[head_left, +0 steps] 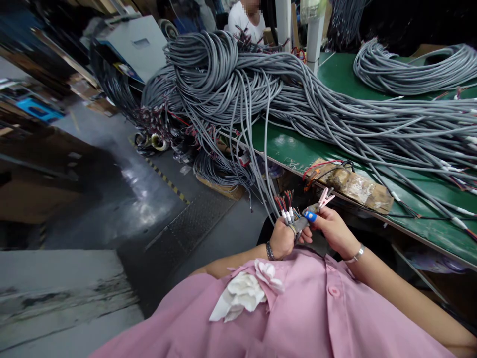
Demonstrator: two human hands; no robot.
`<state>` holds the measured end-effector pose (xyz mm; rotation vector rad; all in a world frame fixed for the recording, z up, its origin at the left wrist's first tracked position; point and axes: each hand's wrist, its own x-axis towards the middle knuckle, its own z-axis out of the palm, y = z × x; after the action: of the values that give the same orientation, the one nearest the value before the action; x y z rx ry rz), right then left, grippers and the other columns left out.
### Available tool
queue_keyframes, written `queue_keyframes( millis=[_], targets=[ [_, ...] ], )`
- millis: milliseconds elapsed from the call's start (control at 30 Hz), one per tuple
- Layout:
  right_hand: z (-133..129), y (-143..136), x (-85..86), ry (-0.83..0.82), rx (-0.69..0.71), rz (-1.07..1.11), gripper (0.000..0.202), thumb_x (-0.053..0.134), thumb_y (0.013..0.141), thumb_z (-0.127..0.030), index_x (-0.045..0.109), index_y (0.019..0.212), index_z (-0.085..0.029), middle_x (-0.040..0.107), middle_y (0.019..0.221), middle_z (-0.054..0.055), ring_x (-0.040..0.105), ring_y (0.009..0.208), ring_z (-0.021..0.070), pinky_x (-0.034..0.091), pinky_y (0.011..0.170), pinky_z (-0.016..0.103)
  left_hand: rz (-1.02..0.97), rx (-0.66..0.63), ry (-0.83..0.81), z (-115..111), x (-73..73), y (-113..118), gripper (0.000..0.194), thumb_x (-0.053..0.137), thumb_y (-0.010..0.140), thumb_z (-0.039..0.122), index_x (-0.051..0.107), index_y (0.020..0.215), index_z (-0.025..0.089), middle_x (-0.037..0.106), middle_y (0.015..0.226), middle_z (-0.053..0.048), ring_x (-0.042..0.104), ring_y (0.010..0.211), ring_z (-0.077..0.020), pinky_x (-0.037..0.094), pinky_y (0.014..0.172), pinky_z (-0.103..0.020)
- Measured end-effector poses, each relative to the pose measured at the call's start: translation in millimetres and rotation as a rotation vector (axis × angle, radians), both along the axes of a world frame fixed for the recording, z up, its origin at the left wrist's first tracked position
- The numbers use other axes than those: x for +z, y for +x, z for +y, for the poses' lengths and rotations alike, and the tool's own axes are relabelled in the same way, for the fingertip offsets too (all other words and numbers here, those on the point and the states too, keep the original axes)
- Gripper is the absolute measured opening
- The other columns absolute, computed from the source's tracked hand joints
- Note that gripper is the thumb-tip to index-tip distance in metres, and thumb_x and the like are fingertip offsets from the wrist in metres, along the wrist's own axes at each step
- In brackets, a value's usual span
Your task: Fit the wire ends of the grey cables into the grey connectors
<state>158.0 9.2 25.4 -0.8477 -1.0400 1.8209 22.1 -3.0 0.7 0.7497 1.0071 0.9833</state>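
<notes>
Low in front of my chest, my left hand (282,238) is closed around a small bunch of grey cables (264,186). Their ends stick up from the fist, with white sleeves (287,217) and thin red, black and other coloured wires (285,200). Close beside it, my right hand (335,231) has a blue cover on its thumb. That hand pinches a greyish, strip-like piece (302,222) that reaches across to the left fist; its exact kind is unclear. A pink clip (326,198) juts out just above the right hand's fingers.
A green workbench (283,144) carries a large heap of grey cables (223,89) and another coil (413,69). A taped wooden board (350,186) lies at the bench edge. A grey cabinet (137,44) stands behind left. Across the bench sits a person in white (246,22).
</notes>
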Motion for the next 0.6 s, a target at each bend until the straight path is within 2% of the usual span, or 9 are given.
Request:
queue_keyframes(
  millis=[167,300,433,600],
  targets=[
    [-2.9,0.0,-1.1,-0.017,0.007,0.065,0.013,0.058,0.087,-0.029,0.053,0.081,-0.019,0.057,0.054,-0.002,0.054,0.047,0.0139,0.042,0.053,0.030,-0.025,0.010,-0.011,-0.2,-1.6,-0.6,0.041,0.068,0.071,0.049,0.063,0.064,0.010,0.065,0.057,-0.008,0.061,0.045,-0.0143,0.036,0.037,-0.020],
    [-5.1,0.6,-2.2,-0.101,0.021,0.177,0.008,0.057,0.087,-0.027,0.053,0.084,-0.020,0.059,0.056,-0.001,0.055,0.049,0.0153,0.045,0.056,0.033,-0.044,0.021,-0.019,-0.3,-0.1,-0.8,0.042,0.068,0.069,0.051,0.063,0.063,0.010,0.067,0.059,-0.009,0.063,0.048,-0.0164,0.037,0.038,-0.021],
    [-4.3,0.4,-5.6,-0.186,0.053,0.263,0.012,0.057,0.087,-0.029,0.052,0.080,-0.020,0.059,0.055,-0.001,0.056,0.048,0.0165,0.047,0.059,0.038,-0.073,0.010,-0.036,-0.8,0.9,-1.2,0.041,0.069,0.067,0.050,0.063,0.063,0.010,0.067,0.060,-0.010,0.064,0.051,-0.0173,0.038,0.039,-0.021],
    [-4.1,-2.3,-3.6,-0.217,0.006,0.251,0.020,0.059,0.085,-0.030,0.050,0.071,-0.020,0.058,0.054,0.000,0.057,0.049,0.0169,0.046,0.055,0.035,-0.126,0.005,-0.039,-0.4,-0.9,-3.0,0.036,0.068,0.068,0.045,0.063,0.064,0.010,0.067,0.060,-0.009,0.062,0.047,-0.0149,0.039,0.040,-0.021]
  ],
)
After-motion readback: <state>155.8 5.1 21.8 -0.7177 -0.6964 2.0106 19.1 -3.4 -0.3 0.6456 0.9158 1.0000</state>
